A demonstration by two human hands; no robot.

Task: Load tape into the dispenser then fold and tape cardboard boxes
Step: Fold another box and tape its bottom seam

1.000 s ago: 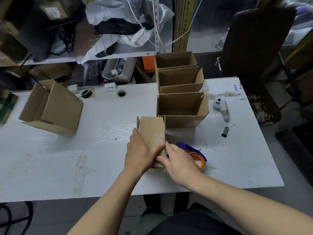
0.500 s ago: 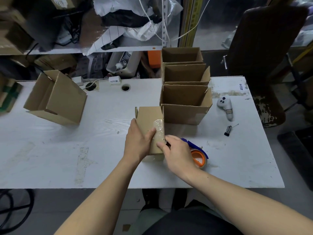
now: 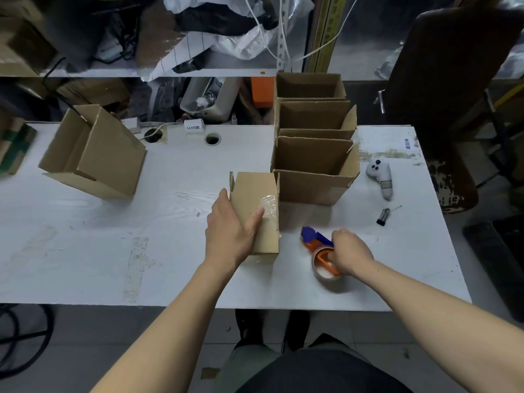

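Starting at the far left of the frame, an open cardboard box (image 3: 93,154) lay tipped on its side on the white table (image 3: 85,251), its mouth facing up and left. Further right along the table's far edge sat two round cable holes (image 3: 212,139) and a small white adapter (image 3: 194,126). At centre, the left hand (image 3: 231,229) gripped the small box (image 3: 255,211), fingers round its left side, thumb pressed on the clear tape (image 3: 269,204) over the top face. That box's long axis ran from the near edge toward the far edge, its open flaps pointing away from the person. Just behind and right of it stood a row of three open boxes (image 3: 313,137), one behind another, mouths up. Right of centre, the right hand (image 3: 350,252) curled round the orange tape dispenser (image 3: 323,259), which lay on the table with its blue blade end (image 3: 312,234) pointing up and left toward the small box, near it but apart. At right lay a white controller (image 3: 381,174) and a small black tool (image 3: 382,217).
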